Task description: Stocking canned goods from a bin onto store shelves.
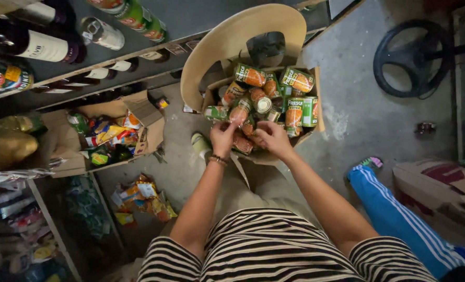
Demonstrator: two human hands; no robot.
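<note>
The left hand (222,137) and right hand (272,137) reach down together, fingers curled narrowly around cans (243,142) at the near edge of the cardboard box (318,99), which sits propped on a beige chair (232,39), within reach.

Grey concrete floor (347,68), bottle shelves (112,57)

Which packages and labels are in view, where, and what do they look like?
Cans: orange-and-green labels, piled in a cardboard box on a tan chair; both hands, left hand and right hand, reach in.
Bottles: dark glass, white labels, shelf upper left.
Snack packets: bright mixed colours, open box at left.
Loose packets: yellow-orange, on the floor.
</note>
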